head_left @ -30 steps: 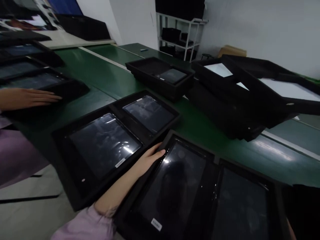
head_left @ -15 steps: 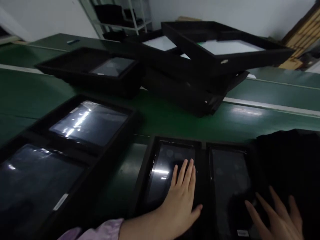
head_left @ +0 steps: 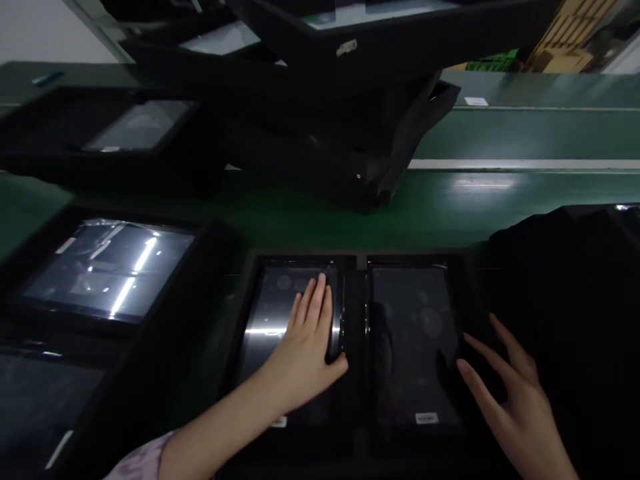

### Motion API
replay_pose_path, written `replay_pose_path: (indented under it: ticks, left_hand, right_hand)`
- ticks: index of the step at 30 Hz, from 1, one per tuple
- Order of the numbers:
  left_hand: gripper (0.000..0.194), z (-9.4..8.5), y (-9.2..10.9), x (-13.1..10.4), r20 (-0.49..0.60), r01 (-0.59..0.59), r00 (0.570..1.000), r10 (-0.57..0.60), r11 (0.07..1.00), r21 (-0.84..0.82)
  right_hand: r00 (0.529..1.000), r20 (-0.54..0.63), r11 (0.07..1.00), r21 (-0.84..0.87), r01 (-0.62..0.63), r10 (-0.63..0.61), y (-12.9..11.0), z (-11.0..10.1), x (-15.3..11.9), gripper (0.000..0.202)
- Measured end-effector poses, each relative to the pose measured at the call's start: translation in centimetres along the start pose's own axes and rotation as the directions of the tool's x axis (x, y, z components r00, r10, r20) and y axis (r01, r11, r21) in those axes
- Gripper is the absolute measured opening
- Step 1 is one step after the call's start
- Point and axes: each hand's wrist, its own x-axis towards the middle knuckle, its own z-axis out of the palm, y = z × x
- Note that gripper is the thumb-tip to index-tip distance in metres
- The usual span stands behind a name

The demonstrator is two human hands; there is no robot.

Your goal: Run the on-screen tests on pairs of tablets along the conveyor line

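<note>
- Dim light is sinking the black tray [head_left: 356,307] into darkness.
- A streak is glaring across the screen [head_left: 263,310] under the left hand [head_left: 306,360].
- Slanting reflections are whitening another screen [head_left: 115,267].
- Sheen is lighting the green tabletop [head_left: 450,220].
- Blur is softening print on the label [head_left: 427,418].

Green strip: we can pass sideways over the table [head_left: 440,217], between front tray [head_left: 355,300] and rear tray stack [head_left: 310,133].
Right screen [head_left: 413,353]: we have access from above, between both hands.
Left screen [head_left: 273,313]: our left hand [head_left: 305,343] covers part.
Right edge: our right hand [head_left: 517,393] and black bulk [head_left: 575,293] block us.
Left gap: angled tray [head_left: 163,313] leaves us a narrow wedge.
</note>
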Motion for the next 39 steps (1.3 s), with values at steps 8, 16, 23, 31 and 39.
replay_pose_path:
  ticks: [8,16,23,31,39]
  left_hand:
    - [0.081,-3.0,-1.0,8.5,-0.108,0.176,0.98,-0.165,0.979,0.099]
    - [0.066,-3.3,-0.9,10.1,-0.186,0.192,0.967,-0.175,0.978,0.076]
    - [0.069,-4.5,-0.1,9.8,-0.089,0.201,0.975,-0.204,0.978,-0.05]
    - [0.078,-10.6,-5.8,3.2,-0.082,0.386,0.901,-0.425,0.874,-0.294]
    - [0.064,-4.2,-5.3,-8.7,-0.134,0.507,0.531,-0.837,0.44,-0.742]
  right_hand:
    - [0.98,0.0,0.976,-0.099,0.197,-0.198,-1.1,2.8,6.1,0.083]
    - [0.908,-0.281,0.95,-0.13,0.284,-0.31,-1.9,6.1,8.5,0.08]
    - [0.888,-0.297,0.936,-0.084,0.341,-0.35,-1.1,5.3,8.7,0.077]
    - [0.966,-0.159,0.974,0.066,0.214,-0.202,-0.2,3.6,10.6,0.082]
    - [0.981,-0.11,0.987,-0.032,0.156,-0.158,3.8,1.1,4.7,0.059]
